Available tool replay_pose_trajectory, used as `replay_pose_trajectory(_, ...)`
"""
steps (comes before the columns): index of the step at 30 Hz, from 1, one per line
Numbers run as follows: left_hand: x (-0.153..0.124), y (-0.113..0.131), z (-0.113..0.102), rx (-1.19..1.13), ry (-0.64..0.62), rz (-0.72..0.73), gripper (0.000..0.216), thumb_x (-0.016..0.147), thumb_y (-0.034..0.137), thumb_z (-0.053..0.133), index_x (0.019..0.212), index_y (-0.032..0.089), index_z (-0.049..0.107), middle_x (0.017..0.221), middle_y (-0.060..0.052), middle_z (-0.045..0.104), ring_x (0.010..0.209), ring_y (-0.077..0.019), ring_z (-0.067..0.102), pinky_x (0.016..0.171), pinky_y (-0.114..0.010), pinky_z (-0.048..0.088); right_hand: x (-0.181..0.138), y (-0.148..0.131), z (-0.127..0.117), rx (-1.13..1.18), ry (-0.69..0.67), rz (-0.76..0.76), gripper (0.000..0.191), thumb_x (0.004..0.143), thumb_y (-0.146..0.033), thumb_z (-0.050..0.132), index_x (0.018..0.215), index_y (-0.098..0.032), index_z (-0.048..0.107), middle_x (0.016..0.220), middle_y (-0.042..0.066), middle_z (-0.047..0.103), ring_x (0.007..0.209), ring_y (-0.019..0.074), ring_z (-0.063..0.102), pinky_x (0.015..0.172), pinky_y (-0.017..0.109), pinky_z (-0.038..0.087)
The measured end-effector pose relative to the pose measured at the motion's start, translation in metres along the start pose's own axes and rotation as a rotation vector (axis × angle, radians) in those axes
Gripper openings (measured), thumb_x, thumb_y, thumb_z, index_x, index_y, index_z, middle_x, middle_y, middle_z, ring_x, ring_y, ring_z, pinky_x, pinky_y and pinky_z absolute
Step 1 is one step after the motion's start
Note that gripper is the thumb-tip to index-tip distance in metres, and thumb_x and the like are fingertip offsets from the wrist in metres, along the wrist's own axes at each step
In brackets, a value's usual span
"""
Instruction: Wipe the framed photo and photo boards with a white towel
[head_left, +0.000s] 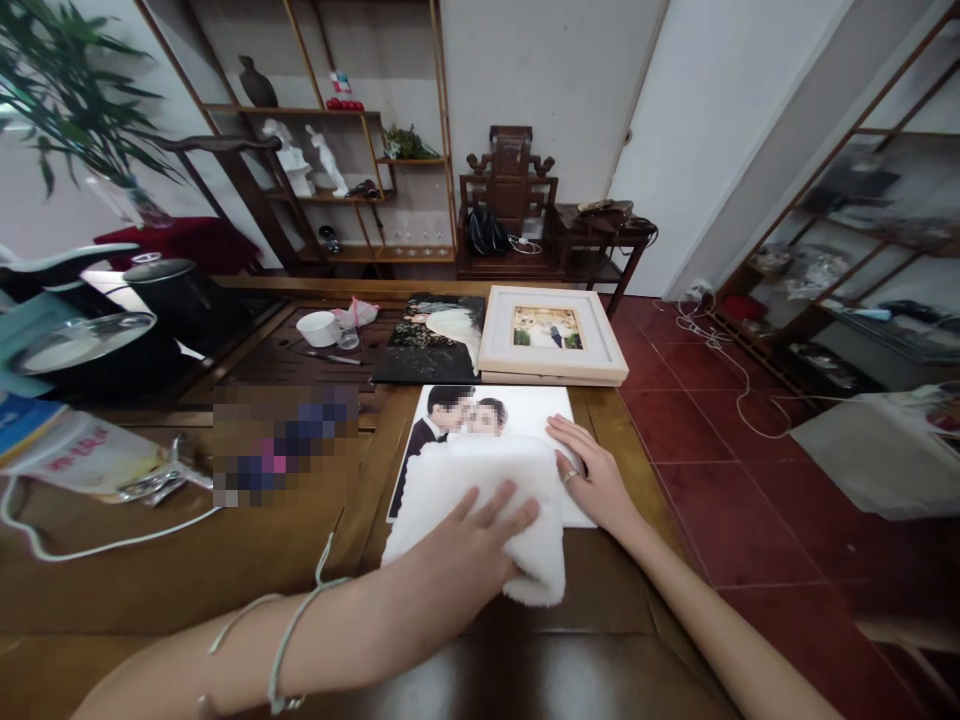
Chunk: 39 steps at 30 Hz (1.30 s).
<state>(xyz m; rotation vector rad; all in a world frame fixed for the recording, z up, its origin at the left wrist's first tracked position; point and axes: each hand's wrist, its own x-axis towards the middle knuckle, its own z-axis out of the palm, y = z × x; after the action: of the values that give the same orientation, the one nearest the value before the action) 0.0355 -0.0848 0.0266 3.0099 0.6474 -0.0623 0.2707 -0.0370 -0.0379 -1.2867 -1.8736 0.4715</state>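
Observation:
A large portrait photo print (517, 405) lies flat on the wooden table (225, 560). A white fluffy cloth (480, 480) covers its lower part. My left hand (469, 550) lies flat on the cloth with fingers stretched out and apart, pressing it onto the print. My right hand (589, 475) rests on the print's right edge, fingers flat and extended, a ring on one finger. Behind the print lie a dark photo print (431, 340) and a white framed picture (551, 335).
A white cup (319, 328), a small glass (348, 338) and a pen (330, 356) sit on the tea tray behind. Black pots (180, 295) and packets (82, 450) stand at left. The table's right edge drops to red floor tiles (735, 480) with a white cable (739, 385).

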Motion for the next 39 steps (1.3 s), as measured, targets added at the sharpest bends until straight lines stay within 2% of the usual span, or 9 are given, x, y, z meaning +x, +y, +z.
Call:
replay_pose_trajectory(6, 0.014, -0.036, -0.008, -0.038, -0.008, -0.060, 0.038, 0.086, 0.013, 0.054, 0.119, 0.029, 0.057, 0.149, -0.006, 0.030, 0.137, -0.0312, 0.024, 0.102, -0.049, 0.034, 0.000, 0.001, 0.001, -0.012, -0.001, 0.015, 0.033, 0.087, -0.023, 0.049, 0.118, -0.019, 0.061, 0.129, 0.010, 0.058, 0.126, 0.0230, 0.047, 0.108, 0.046, 0.037)
replay_pose_trajectory(10, 0.025, -0.061, -0.004, 0.022, 0.046, -0.179, 0.042, 0.084, 0.010, 0.053, 0.124, 0.022, 0.055, 0.149, -0.012, 0.028, 0.136, -0.0349, 0.025, 0.100, -0.052, 0.037, -0.001, 0.000, 0.001, -0.001, -0.002, 0.014, 0.033, 0.088, -0.023, 0.049, 0.118, -0.020, 0.061, 0.129, 0.009, 0.057, 0.127, 0.0228, 0.046, 0.108, 0.046, 0.037)
replay_pose_trajectory(15, 0.032, -0.070, -0.001, 0.054, 0.114, -0.230, 0.039, 0.087, 0.008, 0.048, 0.123, 0.022, 0.055, 0.148, -0.012, 0.030, 0.136, -0.0327, 0.027, 0.101, -0.052, 0.035, -0.001, 0.001, 0.000, 0.002, 0.009, 0.003, 0.034, 0.087, -0.024, 0.050, 0.119, -0.022, 0.060, 0.129, 0.009, 0.057, 0.126, 0.0237, 0.047, 0.107, 0.048, 0.037)
replay_pose_trajectory(18, 0.034, -0.062, 0.004, 0.055, 0.077, -0.225, 0.043, 0.082, 0.009, 0.055, 0.122, 0.024, 0.057, 0.149, -0.011, 0.028, 0.137, -0.0370, 0.021, 0.103, -0.058, 0.030, -0.001, 0.000, 0.000, 0.006, 0.009, 0.005, 0.034, 0.087, -0.023, 0.050, 0.120, -0.023, 0.060, 0.130, 0.009, 0.057, 0.127, 0.0238, 0.047, 0.107, 0.048, 0.037)
replay_pose_trajectory(22, 0.024, -0.025, 0.013, 0.025, 0.012, -0.161, 0.036, 0.080, 0.016, 0.061, 0.114, 0.029, 0.063, 0.151, -0.008, 0.025, 0.137, -0.0405, 0.017, 0.102, -0.063, 0.027, -0.001, -0.001, 0.000, 0.010, 0.014, 0.017, 0.034, 0.087, -0.024, 0.050, 0.120, -0.024, 0.060, 0.129, 0.008, 0.057, 0.126, 0.0245, 0.047, 0.107, 0.050, 0.037)
replay_pose_trajectory(26, 0.001, 0.015, 0.009, 0.035, 0.017, -0.021, 0.018, 0.082, 0.029, 0.061, 0.096, 0.023, 0.071, 0.149, -0.008, 0.030, 0.135, -0.0399, 0.024, 0.102, -0.057, 0.031, -0.001, -0.002, -0.001, 0.012, 0.013, 0.009, 0.034, 0.087, -0.025, 0.050, 0.120, -0.025, 0.061, 0.129, 0.008, 0.058, 0.126, 0.0245, 0.047, 0.106, 0.049, 0.037)
replay_pose_trajectory(29, -0.007, 0.023, -0.004, 0.010, -0.001, 0.046, 0.020, 0.084, 0.032, 0.058, 0.097, 0.023, 0.070, 0.146, -0.007, 0.035, 0.132, -0.0366, 0.032, 0.100, -0.050, 0.036, -0.001, -0.001, -0.001, 0.016, 0.011, 0.003, 0.034, 0.087, -0.025, 0.050, 0.120, -0.025, 0.061, 0.129, 0.008, 0.058, 0.126, 0.0243, 0.047, 0.106, 0.049, 0.037)
replay_pose_trajectory(34, 0.012, -0.015, -0.019, -0.027, -0.005, -0.071, 0.038, 0.085, 0.019, 0.055, 0.122, 0.027, 0.057, 0.147, -0.007, 0.034, 0.133, -0.0322, 0.032, 0.099, -0.046, 0.038, -0.001, 0.000, 0.000, 0.009, 0.004, 0.011, 0.033, 0.088, -0.026, 0.050, 0.119, -0.024, 0.061, 0.129, 0.008, 0.058, 0.126, 0.0244, 0.048, 0.106, 0.048, 0.037)
replay_pose_trajectory(39, 0.052, -0.063, -0.006, 0.016, 0.076, -0.214, 0.044, 0.089, 0.013, 0.046, 0.131, 0.024, 0.048, 0.148, -0.013, 0.030, 0.135, -0.0370, 0.026, 0.097, -0.055, 0.036, -0.002, -0.003, -0.002, 0.047, 0.012, 0.095, 0.038, 0.089, -0.032, 0.049, 0.126, -0.025, 0.054, 0.133, 0.008, 0.054, 0.126, 0.0254, 0.047, 0.106, 0.047, 0.036)
